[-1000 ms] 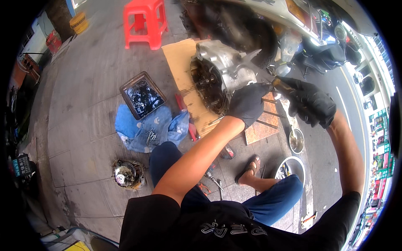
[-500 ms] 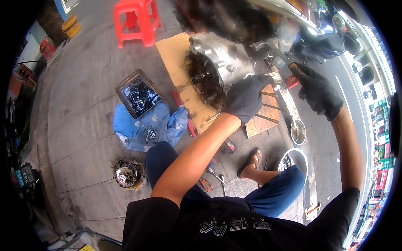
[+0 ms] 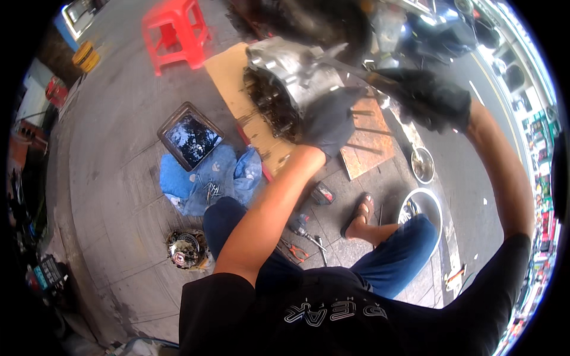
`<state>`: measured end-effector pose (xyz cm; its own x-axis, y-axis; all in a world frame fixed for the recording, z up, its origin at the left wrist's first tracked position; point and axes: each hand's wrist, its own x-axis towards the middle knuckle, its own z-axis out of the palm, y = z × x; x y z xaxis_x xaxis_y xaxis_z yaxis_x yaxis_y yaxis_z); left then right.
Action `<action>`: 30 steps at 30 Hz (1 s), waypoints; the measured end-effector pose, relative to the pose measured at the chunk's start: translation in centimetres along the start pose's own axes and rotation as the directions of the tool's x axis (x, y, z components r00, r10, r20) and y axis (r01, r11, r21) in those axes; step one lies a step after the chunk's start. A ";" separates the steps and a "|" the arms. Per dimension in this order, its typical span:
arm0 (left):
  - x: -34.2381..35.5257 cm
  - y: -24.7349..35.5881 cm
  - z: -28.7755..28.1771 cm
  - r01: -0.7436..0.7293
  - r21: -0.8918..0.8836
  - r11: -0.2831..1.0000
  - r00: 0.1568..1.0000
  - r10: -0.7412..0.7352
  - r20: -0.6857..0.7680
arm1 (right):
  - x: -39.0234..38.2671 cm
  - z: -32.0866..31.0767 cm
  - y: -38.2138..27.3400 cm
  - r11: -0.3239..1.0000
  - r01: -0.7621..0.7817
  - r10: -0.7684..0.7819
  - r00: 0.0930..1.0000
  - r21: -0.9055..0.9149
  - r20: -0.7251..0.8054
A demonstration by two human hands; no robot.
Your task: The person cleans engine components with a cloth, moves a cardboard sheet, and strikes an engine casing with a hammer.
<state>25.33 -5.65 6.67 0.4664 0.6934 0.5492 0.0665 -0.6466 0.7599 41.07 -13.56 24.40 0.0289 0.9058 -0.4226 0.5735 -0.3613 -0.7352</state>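
Note:
A silver metal gearbox-like housing (image 3: 285, 62) lies on cardboard, its dark, oily open side facing left. My left hand (image 3: 329, 121), in a black glove, is against the housing's near right side; motion blur hides its fingers and anything in them. Further right, my gloved right hand (image 3: 430, 98) is closed around the handle of a hammer (image 3: 353, 68). The hammer's head is over the top right of the housing, blurred, and I cannot tell whether it touches. Several dark rods (image 3: 369, 130) stick out beside my left hand, above a brown board (image 3: 368, 159).
A tray of dark liquid (image 3: 161, 135) and a blue cloth (image 3: 237, 175) with several bolts are at the left. Near my legs are a round machine part (image 3: 185, 249), a power tool (image 3: 301, 224) and a white basin (image 3: 438, 207). A red stool (image 3: 178, 35) stands beyond.
My right hand has swung the hammer leftward, bringing its head over the housing. My left hand stays beside the housing. The whole view has shifted slightly.

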 end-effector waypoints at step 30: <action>-7.2 3.4 -4.7 0.164 0.103 0.981 0.980 -0.174 0.099 | -36.6 62.8 60.1 0.196 -0.785 0.935 0.330 0.588 0.129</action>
<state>18.06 -11.34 7.00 0.5329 0.7602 0.3716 0.2324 -0.5537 0.7996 23.04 -82.28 -37.62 0.4407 -0.0677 -0.8951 -0.3918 -0.9117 -0.1239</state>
